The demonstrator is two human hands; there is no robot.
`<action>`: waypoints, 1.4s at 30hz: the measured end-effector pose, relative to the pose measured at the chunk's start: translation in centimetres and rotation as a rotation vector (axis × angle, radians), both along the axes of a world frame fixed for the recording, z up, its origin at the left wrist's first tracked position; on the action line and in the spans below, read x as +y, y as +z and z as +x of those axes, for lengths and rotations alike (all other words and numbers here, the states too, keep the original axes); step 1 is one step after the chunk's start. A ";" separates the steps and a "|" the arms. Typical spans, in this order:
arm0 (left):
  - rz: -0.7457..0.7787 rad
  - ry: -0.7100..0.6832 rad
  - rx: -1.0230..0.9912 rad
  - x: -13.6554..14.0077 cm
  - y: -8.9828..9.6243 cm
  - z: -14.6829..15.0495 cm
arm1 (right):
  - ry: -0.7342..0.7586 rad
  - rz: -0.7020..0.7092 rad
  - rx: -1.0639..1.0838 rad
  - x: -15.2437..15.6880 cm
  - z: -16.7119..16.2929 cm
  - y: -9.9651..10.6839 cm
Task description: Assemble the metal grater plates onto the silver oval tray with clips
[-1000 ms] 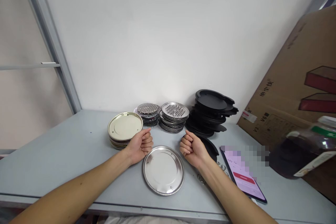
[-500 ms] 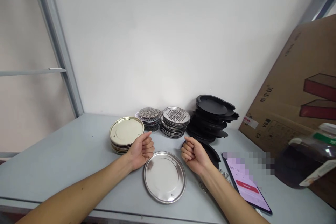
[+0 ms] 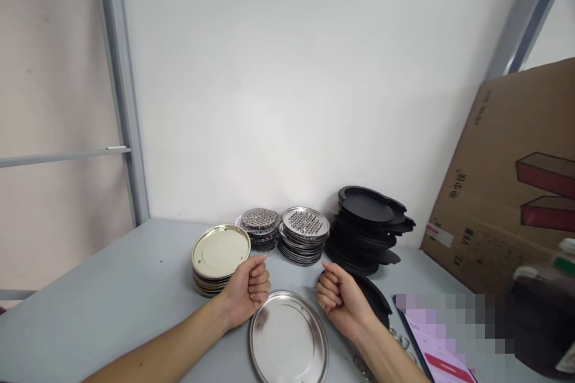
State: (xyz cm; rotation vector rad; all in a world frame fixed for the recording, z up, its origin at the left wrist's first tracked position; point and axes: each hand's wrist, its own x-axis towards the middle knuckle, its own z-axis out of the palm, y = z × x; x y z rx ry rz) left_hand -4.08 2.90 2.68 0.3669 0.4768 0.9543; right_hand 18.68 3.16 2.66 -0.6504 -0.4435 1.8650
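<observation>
My left hand (image 3: 248, 290) is curled into a loose fist, with nothing showing in it, just above the left rim of a round silver metal lid (image 3: 290, 338). Beside it on the left is a stack of gold-coloured round lids (image 3: 221, 252). My right hand (image 3: 341, 299), also closed in a fist with nothing visible inside, is to the right of the silver lid. Behind that hand lies a black curved plastic piece (image 3: 375, 299), partly hidden by it. Between the two fists there is a gap over the lid's far edge.
Against the wall stand perforated metal discs (image 3: 259, 218), silver discs with raised grating holes (image 3: 305, 224) and a pile of black plastic parts (image 3: 368, 209). To the right are small metal rings (image 3: 404, 342), a phone (image 3: 431, 341), a dark bottle (image 3: 545, 323) and a cardboard box (image 3: 498, 191).
The whole scene sits lower in the picture, as the head view has tilted up. Both hands stay closed in about the same place over the table.
</observation>
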 end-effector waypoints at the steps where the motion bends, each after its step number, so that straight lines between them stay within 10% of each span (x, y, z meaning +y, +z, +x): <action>1: 0.001 -0.001 0.001 0.0 0.0 0.0 | 0.005 0.005 -0.006 0.0 0.0 0.1; 42: 0.022 0.002 0.037 0.0 0.1 0.1 | 0.020 -0.042 0.006 -0.5 0.0 0.6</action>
